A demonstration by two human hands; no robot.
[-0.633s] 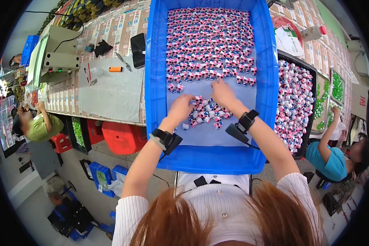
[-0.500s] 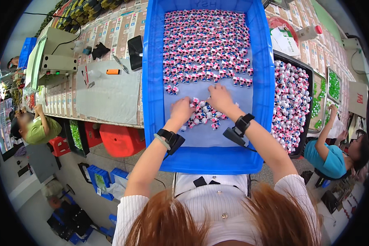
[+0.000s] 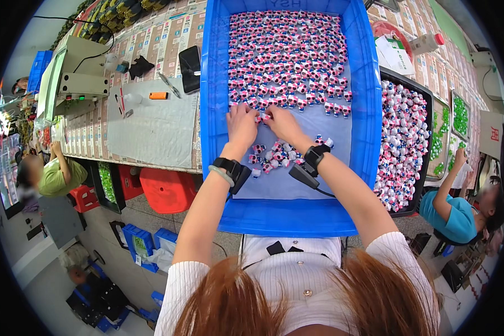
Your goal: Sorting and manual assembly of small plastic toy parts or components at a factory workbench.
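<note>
Small pink, white and blue toy figures stand in close rows on a pale sheet inside a blue plastic bin. My left hand is at the left end of the nearest row, its fingers curled down; what they hold is hidden. Close beside it, my right hand pinches a single toy figure with its fingertips. Nearer to me lies a loose heap of the same figures, and a few sit apart at its right, by my right wrist.
Right of the bin, a black tray is heaped with more figures. Trays of green pieces lie beyond it, near a person in teal. On the left table are a phone, an orange lighter and a machine. A red stool stands below.
Both hands have moved away from the loose heap, up and left to the nearest row. A figure now shows between them. The whole view has shifted slightly.
</note>
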